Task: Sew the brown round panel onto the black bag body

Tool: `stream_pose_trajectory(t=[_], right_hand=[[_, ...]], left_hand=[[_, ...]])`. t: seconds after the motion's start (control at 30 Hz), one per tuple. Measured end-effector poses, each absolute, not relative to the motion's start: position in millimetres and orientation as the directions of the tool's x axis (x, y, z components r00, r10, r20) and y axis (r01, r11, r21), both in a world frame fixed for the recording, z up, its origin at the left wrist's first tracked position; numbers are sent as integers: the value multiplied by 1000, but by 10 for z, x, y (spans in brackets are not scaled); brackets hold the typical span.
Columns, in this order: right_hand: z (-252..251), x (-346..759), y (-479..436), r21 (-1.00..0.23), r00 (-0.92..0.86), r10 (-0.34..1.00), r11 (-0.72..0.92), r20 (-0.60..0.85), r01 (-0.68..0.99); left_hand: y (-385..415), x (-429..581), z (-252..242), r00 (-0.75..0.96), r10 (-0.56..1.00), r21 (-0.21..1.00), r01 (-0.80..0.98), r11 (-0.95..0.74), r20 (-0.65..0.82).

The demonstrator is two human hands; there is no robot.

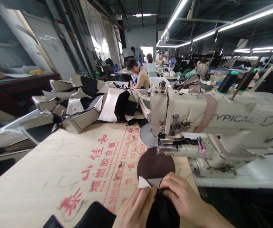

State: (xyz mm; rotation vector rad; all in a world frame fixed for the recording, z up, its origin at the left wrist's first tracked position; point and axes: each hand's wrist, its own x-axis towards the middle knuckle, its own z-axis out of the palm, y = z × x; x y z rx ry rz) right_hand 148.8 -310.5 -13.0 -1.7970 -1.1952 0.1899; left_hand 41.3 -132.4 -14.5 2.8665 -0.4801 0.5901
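Low in the view, my left hand has its fingers closed on the edge of a black fabric piece with pale grey-white parts at its top. My right hand pinches the same piece from the other side, close to the left. Most of the piece hangs below the hands and runs out of the picture. Just beyond the fingers lies a dark brown roll of binding tape, flat on the plywood board. A grey roll of tape sits behind it, partly covered by the sewing machine.
The sewing machine fills the right side, with pink thread snips on it and black thread cones above. A plywood board with red print spreads left. Beige and black sewn pieces are heaped behind it. Several people work farther back.
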Motion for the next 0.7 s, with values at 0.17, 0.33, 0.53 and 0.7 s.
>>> stream_pose_trajectory(t=[0.17,0.33,0.53,0.7], right_hand=[[-179,1466,-3088,-616,460,801,-150,383,773],[-232,1475,-3129,-315,309,854,-182,419,931],[-229,1500,-3128,-391,350,849,-189,395,901],[-130,1534,-3039,-634,435,861,-186,263,750]], left_hand=[[-1286,432,-109,833,-307,-2,-345,-939,459],[-1300,487,-23,824,-310,-15,-344,-939,475],[-1324,537,-9,860,-274,126,-358,-925,431],[-1331,580,-43,922,-186,297,-293,-909,340]])
